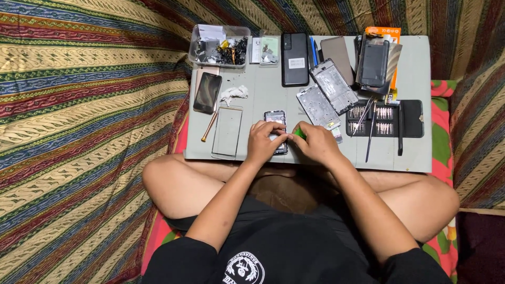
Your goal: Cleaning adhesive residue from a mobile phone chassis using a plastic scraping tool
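Both hands meet on the worktop (252, 89): left hand (263, 141) fingers closed around a small opened phone (276, 120), right hand (315, 143) at 3 o'clock pinching a green pick (300, 133).

place: home, makeshift phone-repair spot | seating: person sat cross-legged on striped woven fabric (79, 105) covering left and top of frame | work surface: grey board (252, 89) laid across lap | evidence: opened phones (294, 58) upper centre, bit kit (386, 118) at right, clear parts tub (218, 46) upper left
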